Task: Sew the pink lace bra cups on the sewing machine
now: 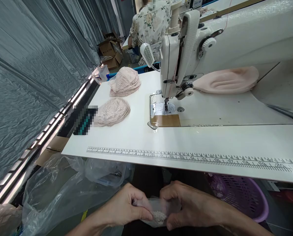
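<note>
Below the table's front edge, my left hand [130,205] and my right hand [183,205] pinch a small clear plastic bag [157,205] from both sides. Small whitish pieces [159,217] lie in the bottom of the bag, too blurred to name. Above my hands is the white sewing table [126,139] with a printed ruler along its front. A white sewing machine [168,65] stands on it. Two stacks of pale pink lace-like cups, a back one [125,82] and a front one [114,111], lie left of the needle.
A flat pink fabric piece [227,80] rests under the machine arm. At lower right is a purple basket [244,196]; a large clear plastic bag [60,193] hangs at lower left. A person in a floral top [150,24] sits beyond, near cardboard boxes [110,50].
</note>
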A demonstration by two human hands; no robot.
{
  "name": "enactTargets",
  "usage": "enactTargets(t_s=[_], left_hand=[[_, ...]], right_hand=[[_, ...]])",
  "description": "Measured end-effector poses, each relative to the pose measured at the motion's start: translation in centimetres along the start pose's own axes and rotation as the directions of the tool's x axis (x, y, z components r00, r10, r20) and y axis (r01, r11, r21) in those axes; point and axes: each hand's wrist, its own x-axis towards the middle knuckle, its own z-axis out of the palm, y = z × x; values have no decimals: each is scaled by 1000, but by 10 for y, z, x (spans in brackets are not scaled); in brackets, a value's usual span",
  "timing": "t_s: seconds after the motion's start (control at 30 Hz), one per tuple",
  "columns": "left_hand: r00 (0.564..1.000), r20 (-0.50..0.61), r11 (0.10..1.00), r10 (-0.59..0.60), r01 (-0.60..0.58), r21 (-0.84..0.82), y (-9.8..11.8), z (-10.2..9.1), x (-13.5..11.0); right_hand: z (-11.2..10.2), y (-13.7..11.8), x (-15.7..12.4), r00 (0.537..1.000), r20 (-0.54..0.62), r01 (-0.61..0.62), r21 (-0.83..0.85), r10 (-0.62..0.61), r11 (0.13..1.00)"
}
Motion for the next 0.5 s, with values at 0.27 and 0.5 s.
enactTargets(t_s=[0.27, 0.5], left_hand=[[999, -48, 1000, -8, 9, 8, -6, -3, -4], [999, -46, 998, -13, 10, -63, -4, -1, -5]], right_hand=[[-2, -10, -3, 999, 21, -39, 59, 38, 997], [2, -6, 0, 998, 33, -56, 129, 52, 990]])
